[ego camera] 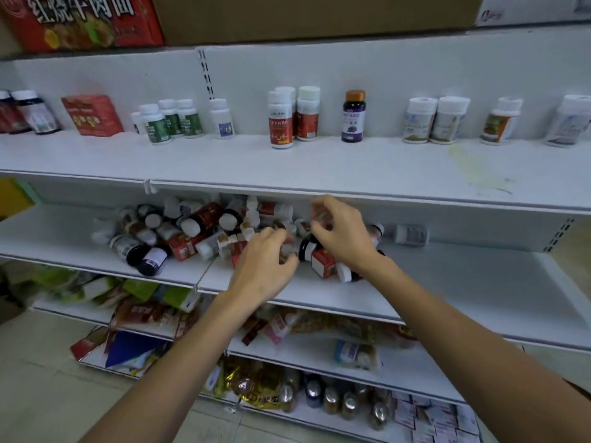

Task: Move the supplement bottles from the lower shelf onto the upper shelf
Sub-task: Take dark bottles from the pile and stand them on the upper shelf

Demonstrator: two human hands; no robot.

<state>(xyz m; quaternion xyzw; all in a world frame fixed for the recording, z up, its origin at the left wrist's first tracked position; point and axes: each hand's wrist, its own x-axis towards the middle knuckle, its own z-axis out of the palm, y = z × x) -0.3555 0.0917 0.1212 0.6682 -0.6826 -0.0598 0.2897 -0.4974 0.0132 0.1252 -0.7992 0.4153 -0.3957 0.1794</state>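
Note:
A jumbled heap of supplement bottles (192, 228) lies on its side on the white lower shelf (447, 282). Both hands are in the heap's right part. My left hand (265, 266) curls over a small bottle with a pale cap (287, 251); the grip is blurred. My right hand (339, 231) hovers over dark and red bottles (321, 262), fingers bent around a blurred clear thing. One white bottle (411, 235) lies apart to the right. On the upper shelf (319, 167) several bottles stand upright, among them red-labelled ones (281, 123) and a purple one (354, 118).
A red box (91, 115) stands at the upper shelf's left. Cardboard cartons (287, 17) sit on top. The upper shelf's front edge (351, 193) overhangs the hands. Below, snack packets (144, 314) and small jars (332, 398) fill two lower shelves.

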